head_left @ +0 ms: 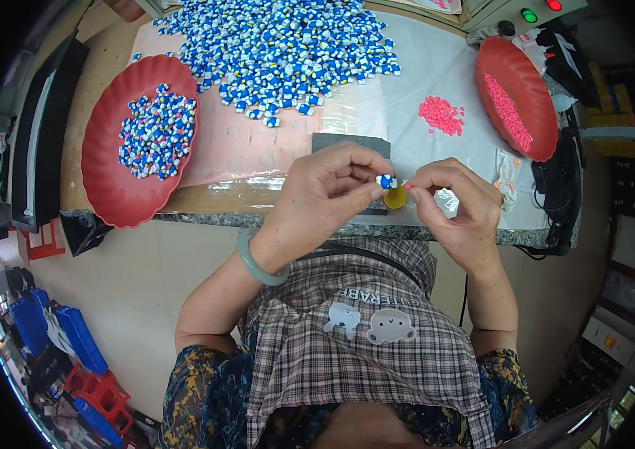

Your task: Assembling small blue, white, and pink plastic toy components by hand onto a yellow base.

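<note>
My 2 hands meet above the near edge of a worktable, fingertips near each other but apart. My left hand [323,187] holds a small blue-and-white piece [386,182] pinched between thumb and forefinger, out at the tips, the other fingers curled behind. My right hand [461,206] is narrowed to a pinch too, with a tiny pink piece [408,186] at its fingertips, too small to make out in detail. Just below, between my hands, shows a round yellow object [394,197]; I cannot tell whether anything touches it. Beyond my left hand lies a dark slab [350,140], and farther off spreads a big heap of blue-and-white pieces [287,56]. A red scalloped bowl [100,183] on my left holds more; loose pink pieces [442,115] lie ahead on my right. I judge the blue-and-white piece very light and fairly stiff, its smooth-looking face perhaps slippery, so a light pinch on its outer edges suits it, leaving the face clear. The pink piece seems easier to drop or crush, and best taken by its sides with bare fingertips.
</note>
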{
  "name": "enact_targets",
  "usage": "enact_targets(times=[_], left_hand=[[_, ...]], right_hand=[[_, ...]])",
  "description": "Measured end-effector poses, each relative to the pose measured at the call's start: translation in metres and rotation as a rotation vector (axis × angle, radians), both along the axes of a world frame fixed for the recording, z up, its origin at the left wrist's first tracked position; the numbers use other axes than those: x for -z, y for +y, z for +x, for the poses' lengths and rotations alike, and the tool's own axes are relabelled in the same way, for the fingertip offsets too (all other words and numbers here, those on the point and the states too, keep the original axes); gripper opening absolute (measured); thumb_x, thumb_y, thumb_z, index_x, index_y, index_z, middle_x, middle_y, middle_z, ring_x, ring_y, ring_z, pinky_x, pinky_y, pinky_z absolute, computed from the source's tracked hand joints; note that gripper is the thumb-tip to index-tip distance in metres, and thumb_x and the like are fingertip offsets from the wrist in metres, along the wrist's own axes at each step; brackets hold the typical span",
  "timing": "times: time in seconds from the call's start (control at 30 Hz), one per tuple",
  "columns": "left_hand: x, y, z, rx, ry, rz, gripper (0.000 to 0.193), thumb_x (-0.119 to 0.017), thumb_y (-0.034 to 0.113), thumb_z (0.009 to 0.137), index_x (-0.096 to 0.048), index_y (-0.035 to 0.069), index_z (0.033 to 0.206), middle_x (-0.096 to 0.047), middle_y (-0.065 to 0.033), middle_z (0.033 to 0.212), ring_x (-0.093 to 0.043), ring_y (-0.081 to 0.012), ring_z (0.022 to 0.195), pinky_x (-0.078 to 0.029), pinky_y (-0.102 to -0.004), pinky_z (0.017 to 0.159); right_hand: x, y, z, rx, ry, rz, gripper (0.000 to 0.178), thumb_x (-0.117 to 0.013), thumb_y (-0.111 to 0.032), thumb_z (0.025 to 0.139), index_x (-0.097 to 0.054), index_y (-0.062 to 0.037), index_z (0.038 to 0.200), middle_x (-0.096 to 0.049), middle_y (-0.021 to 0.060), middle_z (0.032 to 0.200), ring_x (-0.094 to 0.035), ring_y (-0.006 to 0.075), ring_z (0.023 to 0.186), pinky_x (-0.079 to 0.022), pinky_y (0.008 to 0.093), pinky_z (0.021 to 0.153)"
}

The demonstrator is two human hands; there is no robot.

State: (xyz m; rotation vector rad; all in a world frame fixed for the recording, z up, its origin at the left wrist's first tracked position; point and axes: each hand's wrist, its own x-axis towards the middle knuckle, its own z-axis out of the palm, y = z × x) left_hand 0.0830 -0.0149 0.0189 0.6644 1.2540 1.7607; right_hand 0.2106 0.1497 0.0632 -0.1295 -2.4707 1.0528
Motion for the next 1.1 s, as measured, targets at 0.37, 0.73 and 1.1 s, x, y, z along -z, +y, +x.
enact_targets(times=[0.37,0.73,1.1], left_hand=[[-0.006,0.002,0.004,-0.047,0.351,-0.064,0.019,-0.064,-0.008,0.089,-0.065,-0.005,0.108,-0.065,-0.0095,0.111,-0.065,-0.0146,0.102,-0.057,-0.0265,0.085],[-0.002,0.006,0.003,-0.173,0.899,0.095,0.016,-0.07,-0.007,0.084,-0.069,-0.001,0.099,-0.072,-0.0125,0.099,-0.072,-0.0215,0.088,-0.059,-0.0296,0.073],[-0.021,-0.025,-0.032,-0.293,0.991,-0.072,0.024,-0.065,-0.006,0.084,-0.069,0.003,0.106,-0.068,-0.0121,0.102,-0.066,-0.0246,0.086,-0.054,-0.0325,0.073]], right_hand=[[0.008,-0.004,-0.005,-0.026,0.003,0.084,0.014,-0.075,0.007,0.078,-0.067,0.0009,0.089,-0.068,0.0084,0.084,-0.068,0.0166,0.068,-0.055,0.0283,0.057],[0.014,0.004,0.0,0.002,-0.201,-0.364,0.017,-0.073,0.005,0.084,-0.06,0.0015,0.095,-0.068,0.0075,0.084,-0.066,0.0117,0.074,-0.053,0.0255,0.065],[0.029,0.063,0.009,0.22,-0.233,-0.268,0.009,-0.071,-0.002,0.088,-0.065,0.001,0.095,-0.067,0.0024,0.086,-0.062,0.0084,0.076,-0.05,0.0244,0.068]])
